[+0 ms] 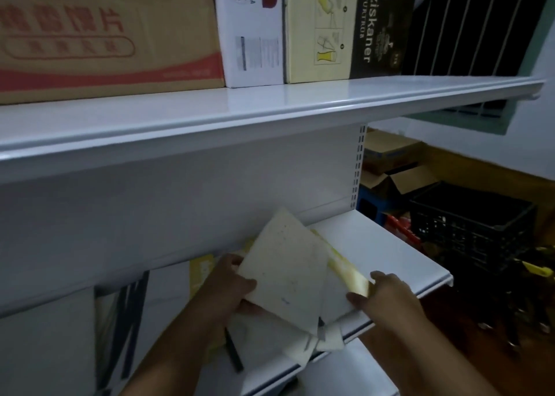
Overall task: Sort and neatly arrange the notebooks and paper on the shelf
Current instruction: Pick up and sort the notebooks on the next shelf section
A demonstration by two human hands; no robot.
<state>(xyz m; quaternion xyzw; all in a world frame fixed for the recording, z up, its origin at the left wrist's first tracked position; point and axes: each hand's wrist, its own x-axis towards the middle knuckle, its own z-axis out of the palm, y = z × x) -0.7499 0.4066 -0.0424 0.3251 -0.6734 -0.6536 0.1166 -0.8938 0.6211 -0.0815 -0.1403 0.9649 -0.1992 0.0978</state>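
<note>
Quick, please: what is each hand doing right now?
Left hand: grips the pale paper.
Right hand: pinches the yellow notebook at its edge.

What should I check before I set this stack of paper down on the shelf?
1. Left hand grips the paper stack: ok.
2. Right hand holds the stack's right edge: ok.
3. Sheets squared up: not ok, they fan out and corners stick out at the bottom.
4. Bare room on the shelf to the right: ok.
5. Yellow-edged item sorted apart from the paper: not ok, it sits in the stack.
6. What lies under the stack: cannot tell.
</note>
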